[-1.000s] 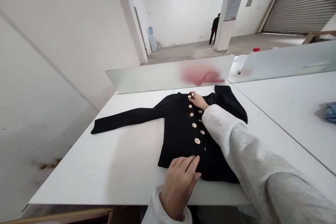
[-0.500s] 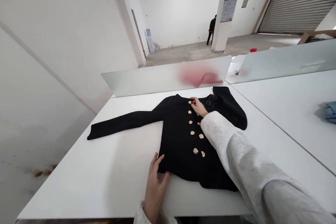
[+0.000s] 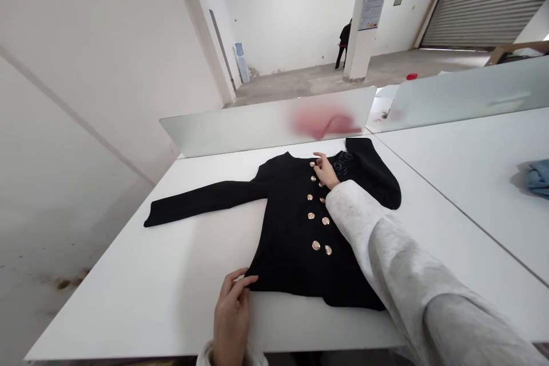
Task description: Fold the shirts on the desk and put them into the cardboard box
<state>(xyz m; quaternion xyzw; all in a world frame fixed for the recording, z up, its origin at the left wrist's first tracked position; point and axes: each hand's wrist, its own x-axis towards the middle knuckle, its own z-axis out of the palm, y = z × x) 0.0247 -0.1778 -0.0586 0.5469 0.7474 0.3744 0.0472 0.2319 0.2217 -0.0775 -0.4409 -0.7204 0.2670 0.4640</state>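
A black cardigan (image 3: pixel 291 229) with two rows of gold buttons lies flat on the white table (image 3: pixel 171 274), one sleeve stretched out to the left. My left hand (image 3: pixel 231 314) pinches the lower left corner of its hem, fingers closed on the fabric. My right hand (image 3: pixel 326 171), arm in a grey sleeve, rests near the neckline beside the top buttons, fingers pressed on the cloth.
A frosted divider panel (image 3: pixel 266 123) stands along the table's far edge, with a pink blur behind it. A second white table (image 3: pixel 472 166) lies to the right with a blue cloth (image 3: pixel 538 177) on it. A person (image 3: pixel 343 43) stands far off by a pillar.
My left hand slid from the hem's middle to its lower left corner and pinched it, pulling the hem leftward. The right hand stayed near the neckline.
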